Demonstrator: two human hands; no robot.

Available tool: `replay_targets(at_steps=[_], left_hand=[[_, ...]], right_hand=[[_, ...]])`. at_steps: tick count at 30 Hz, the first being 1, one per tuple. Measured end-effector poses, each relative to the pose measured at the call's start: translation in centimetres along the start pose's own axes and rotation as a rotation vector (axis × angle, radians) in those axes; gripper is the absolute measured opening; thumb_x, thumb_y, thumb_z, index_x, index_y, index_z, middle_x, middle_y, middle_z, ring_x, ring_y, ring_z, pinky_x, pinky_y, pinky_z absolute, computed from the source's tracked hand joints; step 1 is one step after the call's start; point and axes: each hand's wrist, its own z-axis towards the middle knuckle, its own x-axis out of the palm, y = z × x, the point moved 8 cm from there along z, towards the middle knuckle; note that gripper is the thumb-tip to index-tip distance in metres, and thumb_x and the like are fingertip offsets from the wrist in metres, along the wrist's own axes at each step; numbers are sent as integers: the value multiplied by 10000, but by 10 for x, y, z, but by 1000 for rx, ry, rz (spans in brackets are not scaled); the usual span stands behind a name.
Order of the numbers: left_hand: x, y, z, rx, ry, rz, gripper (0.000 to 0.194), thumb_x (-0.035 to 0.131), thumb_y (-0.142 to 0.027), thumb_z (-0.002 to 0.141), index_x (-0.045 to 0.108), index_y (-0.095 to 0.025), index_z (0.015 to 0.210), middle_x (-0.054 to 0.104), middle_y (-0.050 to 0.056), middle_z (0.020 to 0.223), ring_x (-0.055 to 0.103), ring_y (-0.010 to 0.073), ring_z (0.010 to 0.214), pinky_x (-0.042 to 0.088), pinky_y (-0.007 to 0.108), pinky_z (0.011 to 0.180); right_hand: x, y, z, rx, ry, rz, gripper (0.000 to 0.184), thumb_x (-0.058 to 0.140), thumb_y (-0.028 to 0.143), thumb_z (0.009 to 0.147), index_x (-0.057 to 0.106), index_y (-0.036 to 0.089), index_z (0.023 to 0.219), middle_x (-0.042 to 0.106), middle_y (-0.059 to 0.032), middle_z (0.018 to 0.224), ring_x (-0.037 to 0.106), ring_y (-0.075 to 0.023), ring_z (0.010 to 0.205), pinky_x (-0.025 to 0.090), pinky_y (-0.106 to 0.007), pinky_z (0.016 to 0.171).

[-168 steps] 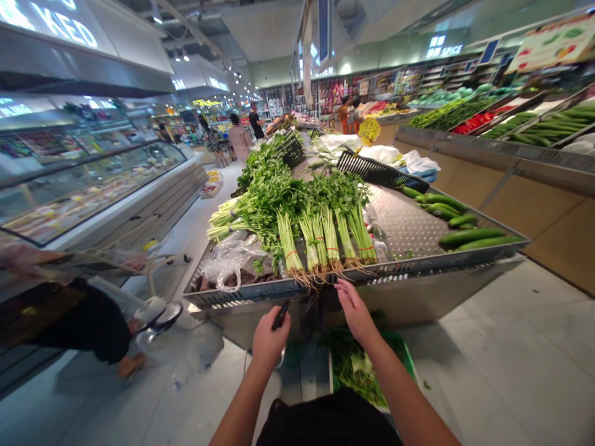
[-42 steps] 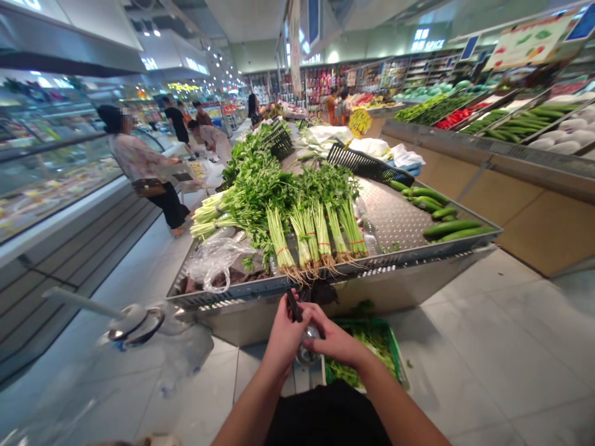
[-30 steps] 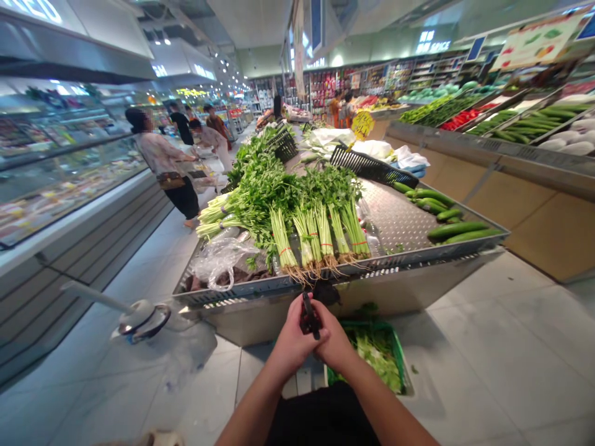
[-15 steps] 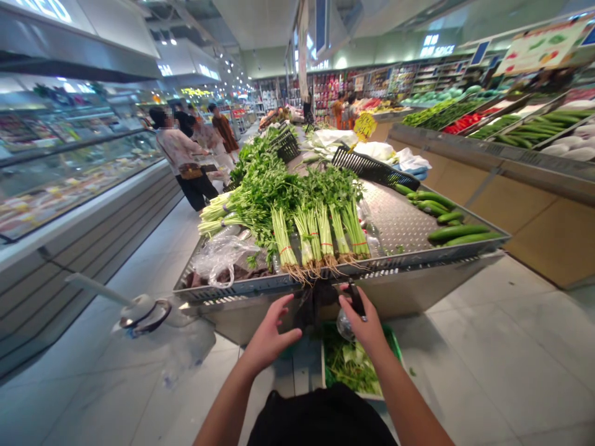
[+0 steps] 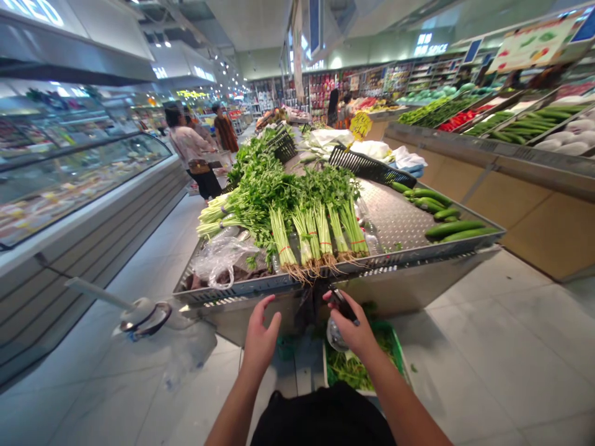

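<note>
Here, black-handled tool [image 5: 343, 306] closed in right hand's [image 5: 352, 327] grip; shiny round object [image 5: 336, 335] below; left hand [image 5: 261, 333] open, empty.

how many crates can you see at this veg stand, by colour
black slotted crates: 3
green crate: 1
total: 4

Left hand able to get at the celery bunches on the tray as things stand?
Likely yes. The left hand is open and empty, just below the tray's front rim, and the celery bunches lie with their roots at that rim. Only the rim seems to stand between them.
</note>
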Motion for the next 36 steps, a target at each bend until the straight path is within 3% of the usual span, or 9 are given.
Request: replay_targets(at_steps=[6,9,14,20,23,27,29,32,36], left_hand=[[5,13,-7,33,77,47,438,601,-352,901,634,-236,1321,654,118,1418,565,308,1357,393,550,1184],[8,17,-9,43,95,55,421,590,-354,909,642,-241,1311,654,111,1418,557,305,1364,392,545,1184],[15,16,-9,73,110,43,410,587,-340,903,655,-244,1296,664,107,1409,560,305,1358,393,545,1183],[19,11,-5,91,105,-20,380,601,-343,916,676,-254,1277,678,104,1395,575,308,1343,400,540,1175],[18,13,-5,55,112,-56,391,607,-346,915,673,-259,1290,662,103,1418,557,310,1362,398,532,1171],[19,20,-5,-40,128,-129,417,612,-365,903,667,-260,1303,631,114,1452,528,329,1395,412,528,1147],[20,22,-5,-72,128,-172,428,624,-378,890,670,-254,1297,625,123,1456,515,338,1408,409,528,1146],[23,22,-5,-105,124,-230,442,658,-400,863,681,-249,1278,630,130,1448,511,347,1412,403,525,1150],[28,20,-4,-135,113,-308,458,712,-445,816,709,-241,1227,667,135,1395,545,362,1379,431,515,1126]], right_hand=[[-47,-21,12,80,-189,-121,225,569,337,727,703,226,871,703,-11,809,640,-235,780,491,-335,771],[-61,-29,16,130,-207,-179,275,565,370,698,716,226,877,730,-24,835,656,-260,817,493,-353,791],[-38,-25,8,174,-85,-257,243,534,332,705,709,229,840,729,-21,824,663,-257,824,482,-347,794],[7,-8,-2,27,111,-178,280,524,247,721,724,234,917,754,-18,925,686,-237,913,488,-316,849],[-5,-20,1,99,35,-253,210,522,282,750,703,236,847,724,-9,804,673,-227,796,476,-302,746],[-48,-31,7,157,-193,-368,315,548,362,757,730,241,985,767,-42,928,699,-268,880,482,-333,790],[-60,-32,9,173,-221,-431,302,550,382,752,729,251,957,762,-42,900,693,-273,860,476,-333,765],[-54,-31,10,167,-151,-422,242,530,376,761,709,256,872,738,-25,835,679,-261,828,476,-329,758],[-15,-21,5,58,62,-236,316,520,282,730,734,235,959,764,-24,935,689,-240,879,498,-316,812]])
